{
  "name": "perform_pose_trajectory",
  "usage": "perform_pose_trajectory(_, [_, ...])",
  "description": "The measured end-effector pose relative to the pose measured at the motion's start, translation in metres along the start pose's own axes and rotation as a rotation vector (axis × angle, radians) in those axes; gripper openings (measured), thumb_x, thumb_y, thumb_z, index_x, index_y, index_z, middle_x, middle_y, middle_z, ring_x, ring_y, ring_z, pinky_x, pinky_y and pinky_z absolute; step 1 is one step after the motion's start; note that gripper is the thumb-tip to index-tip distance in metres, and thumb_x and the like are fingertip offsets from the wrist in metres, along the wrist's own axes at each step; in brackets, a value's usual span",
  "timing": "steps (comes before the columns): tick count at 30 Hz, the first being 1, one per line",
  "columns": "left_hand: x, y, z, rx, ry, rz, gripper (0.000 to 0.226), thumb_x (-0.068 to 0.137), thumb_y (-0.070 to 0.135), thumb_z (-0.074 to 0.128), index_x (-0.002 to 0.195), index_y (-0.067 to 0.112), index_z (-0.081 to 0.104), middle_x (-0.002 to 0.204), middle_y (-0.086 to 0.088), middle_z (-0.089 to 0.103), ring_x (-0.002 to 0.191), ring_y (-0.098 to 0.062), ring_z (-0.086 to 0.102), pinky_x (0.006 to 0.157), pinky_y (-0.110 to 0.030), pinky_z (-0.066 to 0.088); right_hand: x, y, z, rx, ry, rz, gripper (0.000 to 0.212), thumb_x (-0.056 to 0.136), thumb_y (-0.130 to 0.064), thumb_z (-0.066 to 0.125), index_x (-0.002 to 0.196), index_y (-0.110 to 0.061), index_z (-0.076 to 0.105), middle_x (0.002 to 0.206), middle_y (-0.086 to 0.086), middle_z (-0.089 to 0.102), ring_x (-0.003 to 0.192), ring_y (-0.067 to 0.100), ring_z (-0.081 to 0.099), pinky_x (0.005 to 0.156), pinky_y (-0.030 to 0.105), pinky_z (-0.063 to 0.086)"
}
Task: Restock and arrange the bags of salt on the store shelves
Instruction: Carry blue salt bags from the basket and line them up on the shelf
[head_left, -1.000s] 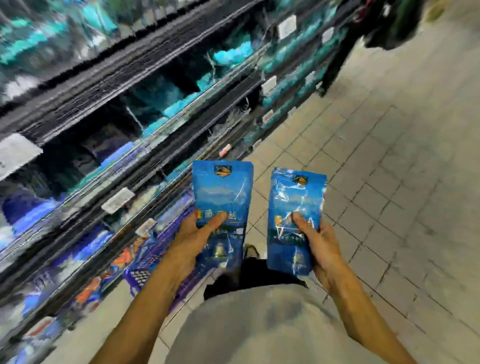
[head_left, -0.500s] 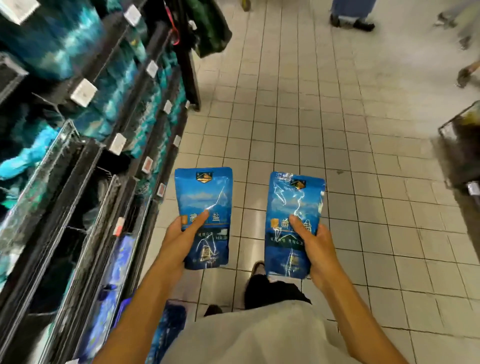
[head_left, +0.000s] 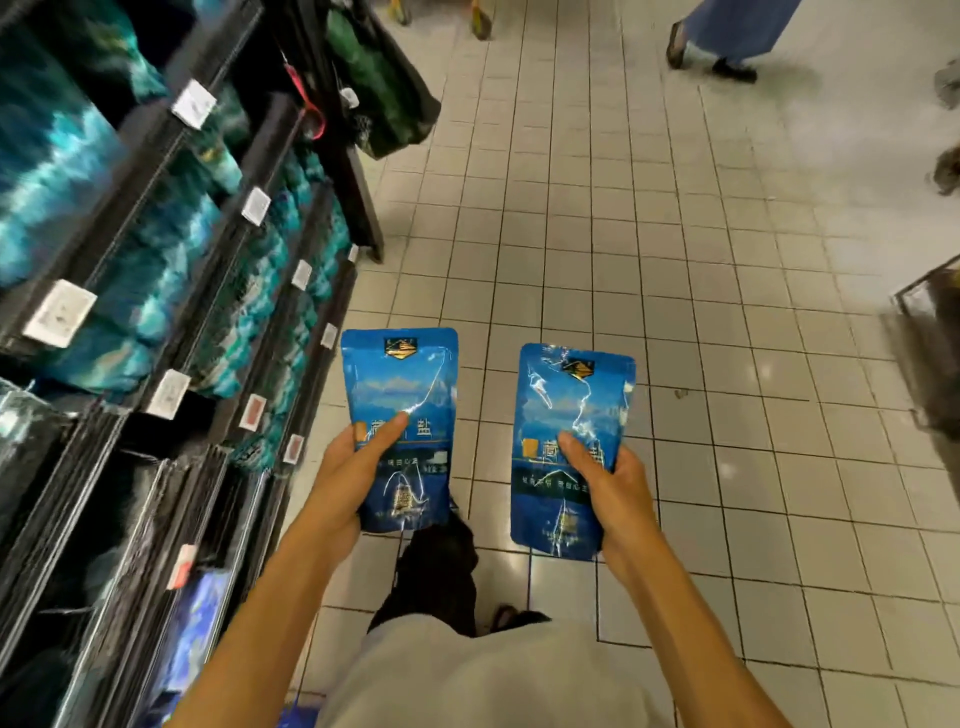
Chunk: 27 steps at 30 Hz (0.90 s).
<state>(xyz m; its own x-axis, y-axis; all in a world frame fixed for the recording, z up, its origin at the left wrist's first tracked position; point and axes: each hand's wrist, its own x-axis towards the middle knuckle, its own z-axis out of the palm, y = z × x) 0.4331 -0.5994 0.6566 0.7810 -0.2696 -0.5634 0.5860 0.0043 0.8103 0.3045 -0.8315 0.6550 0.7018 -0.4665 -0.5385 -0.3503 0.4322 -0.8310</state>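
I hold two blue salt bags upright over the tiled aisle floor. My left hand (head_left: 347, 473) grips the left salt bag (head_left: 402, 384) by its lower half, thumb across its front. My right hand (head_left: 613, 488) grips the right salt bag (head_left: 569, 405) the same way. Both bags are glossy, with a gold emblem at the top. The store shelves (head_left: 218, 249) run along my left, black with white price tags and rows of teal and blue bags.
A dark green bag (head_left: 384, 88) hangs at the shelf's far end. Another person's legs and shoes (head_left: 727, 47) stand up the aisle. A wire cart or basket (head_left: 930, 332) juts in at the right edge. White tiled floor stretches ahead.
My view has swung from facing the shelves to looking down the aisle. Both hands keep the same grip on the bags, still side by side in front of me.
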Motion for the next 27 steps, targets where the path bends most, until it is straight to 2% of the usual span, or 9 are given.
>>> perform_pose_trajectory(3, [0.058, 0.035, 0.005, 0.035, 0.012, 0.023, 0.059, 0.062, 0.053, 0.085, 0.11, 0.021, 0.071, 0.107, -0.007, 0.079, 0.097, -0.028, 0.076, 0.08, -0.041, 0.062, 0.05, -0.028, 0.026, -0.009, 0.009, -0.031, 0.05, 0.064, -0.054, 0.082, 0.106, -0.029, 0.07, 0.1, 0.001, 0.079, 0.088, 0.023, 0.078, 0.066, 0.036, 0.062])
perform_pose_trajectory(7, [0.138, 0.093, 0.008, 0.022, -0.023, 0.053, 0.044, 0.068, 0.048, 0.084, 0.104, 0.025, 0.075, 0.108, -0.006, 0.079, 0.094, -0.028, 0.077, 0.067, -0.036, 0.062, 0.118, -0.073, 0.066, -0.002, 0.0, -0.048, 0.047, 0.07, -0.046, 0.08, 0.11, -0.024, 0.069, 0.101, 0.002, 0.079, 0.091, 0.023, 0.077, 0.069, 0.036, 0.063])
perform_pose_trajectory(9, [0.171, 0.125, 0.009, 0.014, -0.041, 0.069, 0.045, 0.07, 0.048, 0.085, 0.108, 0.025, 0.075, 0.11, -0.007, 0.078, 0.095, -0.029, 0.077, 0.067, -0.036, 0.062, 0.147, -0.099, 0.086, -0.004, -0.006, -0.061, 0.045, 0.072, -0.045, 0.08, 0.11, -0.023, 0.069, 0.101, 0.004, 0.079, 0.091, 0.024, 0.077, 0.072, 0.04, 0.063])
perform_pose_trajectory(12, [0.217, 0.169, 0.011, 0.014, -0.036, 0.09, 0.064, 0.068, 0.051, 0.088, 0.12, 0.019, 0.068, 0.113, -0.008, 0.077, 0.099, -0.031, 0.076, 0.076, -0.042, 0.062, 0.19, -0.135, 0.114, -0.014, -0.015, -0.083, 0.042, 0.076, -0.043, 0.079, 0.111, -0.022, 0.068, 0.103, 0.005, 0.079, 0.094, 0.026, 0.077, 0.079, 0.046, 0.062])
perform_pose_trajectory(15, [0.253, 0.206, 0.016, 0.012, -0.038, 0.128, 0.061, 0.069, 0.052, 0.086, 0.119, 0.022, 0.07, 0.115, -0.007, 0.077, 0.103, -0.03, 0.075, 0.09, -0.048, 0.058, 0.229, -0.166, 0.136, 0.002, -0.043, -0.093, 0.039, 0.078, -0.039, 0.079, 0.111, -0.021, 0.069, 0.103, 0.006, 0.079, 0.094, 0.027, 0.077, 0.078, 0.044, 0.063])
perform_pose_trajectory(18, [0.29, 0.24, 0.022, -0.007, 0.009, 0.174, 0.052, 0.076, 0.047, 0.085, 0.119, 0.021, 0.07, 0.115, -0.006, 0.077, 0.105, -0.029, 0.074, 0.092, -0.049, 0.058, 0.272, -0.199, 0.157, 0.0, -0.071, -0.1, 0.036, 0.082, -0.035, 0.079, 0.113, -0.021, 0.069, 0.105, 0.006, 0.079, 0.095, 0.026, 0.076, 0.078, 0.043, 0.062])
perform_pose_trajectory(22, [0.335, 0.284, 0.03, -0.045, 0.082, 0.236, 0.049, 0.074, 0.045, 0.086, 0.114, 0.019, 0.072, 0.113, -0.008, 0.077, 0.104, -0.031, 0.074, 0.089, -0.047, 0.059, 0.341, -0.247, 0.187, -0.044, -0.156, -0.119, 0.044, 0.077, -0.039, 0.081, 0.115, -0.019, 0.069, 0.103, 0.005, 0.079, 0.092, 0.026, 0.077, 0.067, 0.035, 0.062])
perform_pose_trajectory(24, [0.356, 0.307, 0.033, -0.071, 0.132, 0.29, 0.047, 0.079, 0.042, 0.083, 0.117, 0.018, 0.071, 0.114, -0.009, 0.077, 0.105, -0.032, 0.074, 0.089, -0.048, 0.059, 0.378, -0.275, 0.207, -0.087, -0.23, -0.152, 0.047, 0.071, -0.046, 0.082, 0.11, -0.023, 0.071, 0.102, 0.004, 0.079, 0.092, 0.025, 0.077, 0.068, 0.036, 0.063])
perform_pose_trajectory(27, [0.382, 0.345, 0.036, -0.102, 0.264, 0.393, 0.049, 0.081, 0.043, 0.082, 0.122, 0.02, 0.069, 0.117, -0.007, 0.076, 0.106, -0.03, 0.074, 0.092, -0.049, 0.059, 0.432, -0.322, 0.248, -0.162, -0.39, -0.208, 0.039, 0.07, -0.051, 0.086, 0.101, -0.031, 0.075, 0.101, 0.0, 0.08, 0.091, 0.021, 0.077, 0.069, 0.034, 0.063])
